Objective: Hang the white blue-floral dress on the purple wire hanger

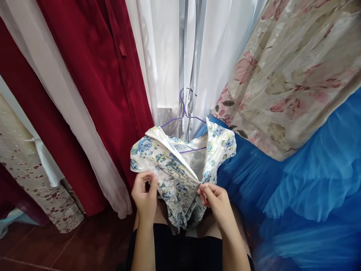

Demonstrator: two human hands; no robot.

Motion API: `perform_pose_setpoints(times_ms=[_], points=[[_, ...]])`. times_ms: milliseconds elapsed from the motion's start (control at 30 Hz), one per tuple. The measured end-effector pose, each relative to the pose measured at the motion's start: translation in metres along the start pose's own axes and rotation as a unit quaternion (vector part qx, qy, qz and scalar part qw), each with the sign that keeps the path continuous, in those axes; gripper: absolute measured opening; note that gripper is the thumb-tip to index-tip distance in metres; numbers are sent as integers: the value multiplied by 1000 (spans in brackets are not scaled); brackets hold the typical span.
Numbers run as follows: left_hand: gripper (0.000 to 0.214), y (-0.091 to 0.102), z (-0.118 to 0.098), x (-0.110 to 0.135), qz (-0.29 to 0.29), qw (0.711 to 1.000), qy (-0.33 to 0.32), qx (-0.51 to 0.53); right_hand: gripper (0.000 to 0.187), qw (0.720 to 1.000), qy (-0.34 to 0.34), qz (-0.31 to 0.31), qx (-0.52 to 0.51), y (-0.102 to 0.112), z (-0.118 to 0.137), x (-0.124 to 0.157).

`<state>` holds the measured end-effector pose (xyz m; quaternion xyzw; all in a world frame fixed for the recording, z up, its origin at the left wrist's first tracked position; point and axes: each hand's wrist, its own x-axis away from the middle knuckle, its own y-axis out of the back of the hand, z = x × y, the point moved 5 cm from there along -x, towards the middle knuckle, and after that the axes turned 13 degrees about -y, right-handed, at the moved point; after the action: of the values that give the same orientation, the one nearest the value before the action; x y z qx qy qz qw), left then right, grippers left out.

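Note:
A white blouse [166, 162] with blue flowers and green leaves hangs on a purple wire hanger [184, 113] in front of me. Its neckline gapes in a V, and part of the hanger's lower bar shows inside the opening. My right hand [213, 194] pinches the front edge at the bottom of the V; whatever small part sits between the fingertips is too small to name. On the other side, my left hand [145, 188] is closed, thumb against fingers, at the blouse's side below the sleeve. Its fingertips seem to grip the cloth there.
Long red drapes [96, 56] and pale sheer fabric hang to the left, white drapes [166, 56] behind the hanger. A floral cloth [293, 82] and layered blue tulle [318, 180] fill the right. Dark red floor tiles [70, 248] show at lower left.

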<state>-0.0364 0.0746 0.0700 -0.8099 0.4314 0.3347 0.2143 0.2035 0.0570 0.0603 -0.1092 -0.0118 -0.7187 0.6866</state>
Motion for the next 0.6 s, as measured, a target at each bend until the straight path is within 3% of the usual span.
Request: perform_pose_setpoints(times_ms=[33,100,167,300,467,600], points=[[13,-14,-12,3,91,996,-4,20,35,1000,-1,11,14,-2,-1,3],[23,-43,-33,15,270,960,4,67,38,999,-2,34,39,-7,-1,8],[39,-63,-45,28,356,930,6,96,39,997,0,50,61,-10,1,13],[49,-76,-52,40,335,937,-44,86,38,995,12,48,91,-9,8,19],[24,-81,-59,39,353,930,-69,78,37,996,19,50,64,-8,8,15],[26,-83,-53,37,355,930,-65,70,36,998,28,30,44,-14,2,9]])
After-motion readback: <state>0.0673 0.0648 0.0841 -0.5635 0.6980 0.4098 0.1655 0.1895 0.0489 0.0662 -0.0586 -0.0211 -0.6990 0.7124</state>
